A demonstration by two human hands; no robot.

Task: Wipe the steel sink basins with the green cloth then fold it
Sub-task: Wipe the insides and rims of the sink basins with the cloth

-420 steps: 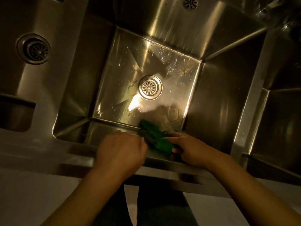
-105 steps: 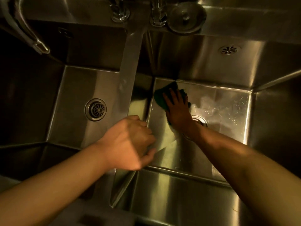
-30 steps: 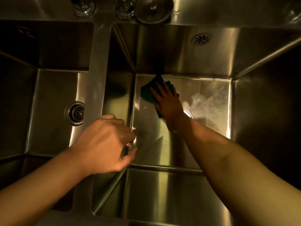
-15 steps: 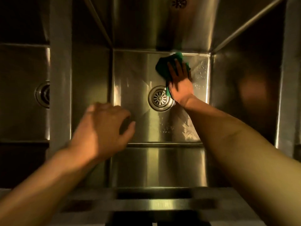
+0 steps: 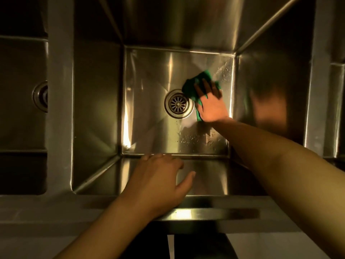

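Note:
I look straight down into the middle steel basin (image 5: 149, 139). The green cloth (image 5: 190, 86) lies crumpled on the basin floor, just right of the round drain (image 5: 178, 104). My right hand (image 5: 211, 105) presses flat on the cloth with its fingers spread, and covers most of it. My left hand (image 5: 158, 182) hovers over the near wall of the basin with its fingers relaxed and holds nothing. Water drops show on the floor near the right wall and in front of the drain.
A second basin with its own drain (image 5: 41, 96) lies to the left, behind a steel divider (image 5: 59, 109). Part of a third basin (image 5: 334, 109) shows at the right edge. The sink's front rim (image 5: 205, 214) runs below my left hand.
My right hand has dragged the cloth from the back wall toward me, to just right of the drain. My left hand has moved right and nearer, over the front wall.

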